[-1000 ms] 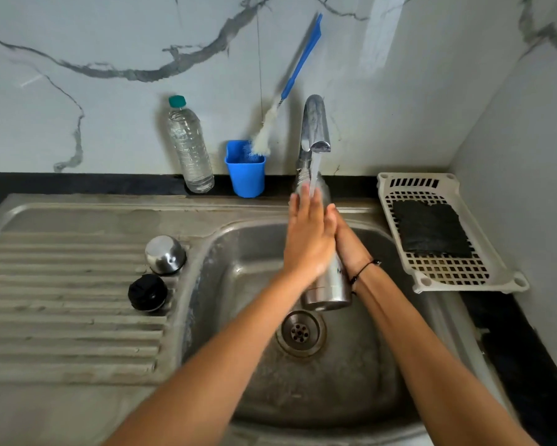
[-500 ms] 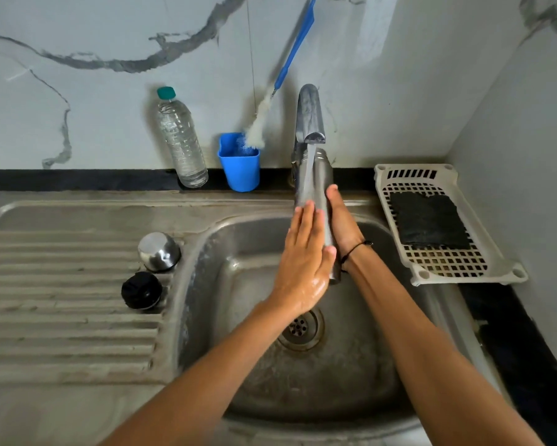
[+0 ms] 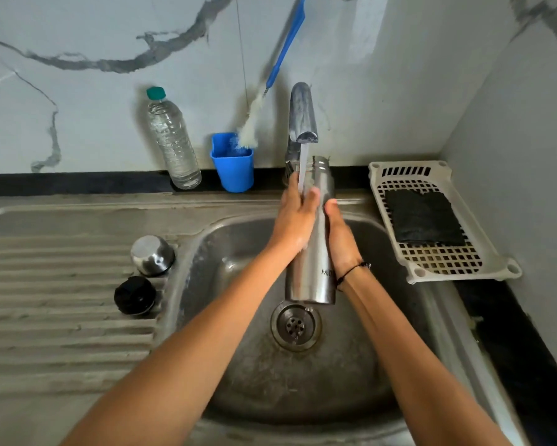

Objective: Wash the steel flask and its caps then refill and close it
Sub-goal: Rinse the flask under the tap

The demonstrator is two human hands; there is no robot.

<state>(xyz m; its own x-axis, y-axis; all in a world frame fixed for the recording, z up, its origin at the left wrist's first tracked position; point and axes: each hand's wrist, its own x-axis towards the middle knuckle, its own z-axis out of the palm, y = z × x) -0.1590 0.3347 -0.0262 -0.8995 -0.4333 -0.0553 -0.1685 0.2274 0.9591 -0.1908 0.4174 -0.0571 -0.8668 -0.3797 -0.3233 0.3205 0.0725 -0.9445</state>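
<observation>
Both forearms reach forward and converge ahead of the body. Left hand: palm in, fingers straight and together, laid flat against the flask. Right hand: thumb up, gripping the flask from the right; dark band on wrist.

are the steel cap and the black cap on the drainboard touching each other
Apart. The head view shows a strip of ribbed drainboard between the steel cap and the black cap nearer the camera.

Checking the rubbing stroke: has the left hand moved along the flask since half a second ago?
Yes. The left hand has slid up the flask, towards the tap.
</observation>
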